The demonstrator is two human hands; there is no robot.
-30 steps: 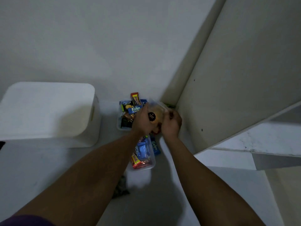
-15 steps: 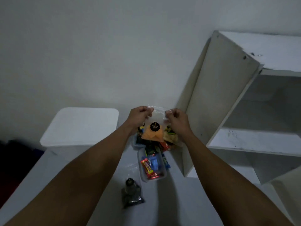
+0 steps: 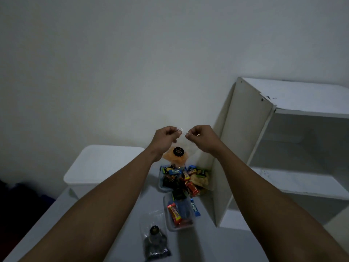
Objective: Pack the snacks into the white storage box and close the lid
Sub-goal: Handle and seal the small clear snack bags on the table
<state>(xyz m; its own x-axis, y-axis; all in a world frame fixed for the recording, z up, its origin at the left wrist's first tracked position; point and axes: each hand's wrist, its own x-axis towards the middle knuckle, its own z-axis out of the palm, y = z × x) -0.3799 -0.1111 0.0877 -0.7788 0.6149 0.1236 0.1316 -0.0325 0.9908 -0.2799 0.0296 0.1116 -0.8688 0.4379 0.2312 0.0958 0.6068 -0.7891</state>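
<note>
Both my hands hold up a clear plastic bag of orange snacks [image 3: 176, 155] with a round black label. My left hand [image 3: 166, 138] and my right hand [image 3: 200, 137] pinch the bag's top edge, close together, above the table. Below it, a clear tray [image 3: 160, 183] is heaped with wrapped chocolate bars and candies. A second clear tray [image 3: 167, 218] nearer me holds a few more bars. The white storage box [image 3: 102, 165] stands at the left with its lid on.
A clear bag of dark snacks [image 3: 155, 241] lies on the white table near me. A white shelf unit [image 3: 243, 148] stands at the right, its side panel right beside the trays. A plain wall lies behind.
My hands lifted the orange snack bag up from the far tray and moved their grip to its top edge. The camera tilted up, showing more wall and shelf.
</note>
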